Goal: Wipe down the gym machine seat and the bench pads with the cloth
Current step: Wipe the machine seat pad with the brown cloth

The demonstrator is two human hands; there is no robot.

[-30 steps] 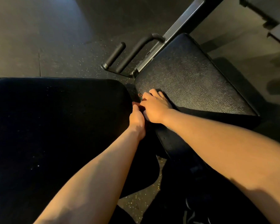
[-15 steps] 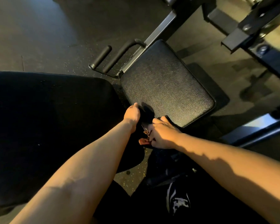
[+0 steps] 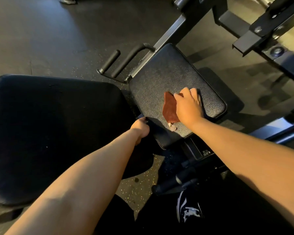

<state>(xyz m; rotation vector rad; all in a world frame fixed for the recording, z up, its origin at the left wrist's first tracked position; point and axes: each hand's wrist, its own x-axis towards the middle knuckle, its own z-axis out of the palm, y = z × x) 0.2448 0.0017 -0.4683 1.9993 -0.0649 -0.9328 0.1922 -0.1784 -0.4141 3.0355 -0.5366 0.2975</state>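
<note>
The dark speckled rubber floor (image 3: pixel 49 34) spreads on all sides of the grip. Far to the left of the grip lies the big black bench pad (image 3: pixel 54 133), smooth and in shadow. Beyond the grip and off to its right run the heavy bars of the machine frame (image 3: pixel 255 29).

Directly beneath the grip is the textured black seat (image 3: pixel 161 77) – the right hand works on its near right part. Past the seat's far left edge, well away from the grip, two foam-covered handles (image 3: pixel 111 62) stick out over the floor.

The right hand (image 3: pixel 188 107) lies palm down with its fingers spread and straight, pressing the cloth (image 3: pixel 169 109) flat against the seat rather than clutching it. The cloth is reddish brown; most of it shows just left of the hand, the rest is hidden under the palm. A small pale tag (image 3: pixel 173 127) hangs off its near end, just short of the wrist.

The left hand (image 3: pixel 140 128) sits near and to the left of the grip, against the seat's near left corner – its fingers are lost in shadow, so I cannot tell whether it clasps the edge.
</note>
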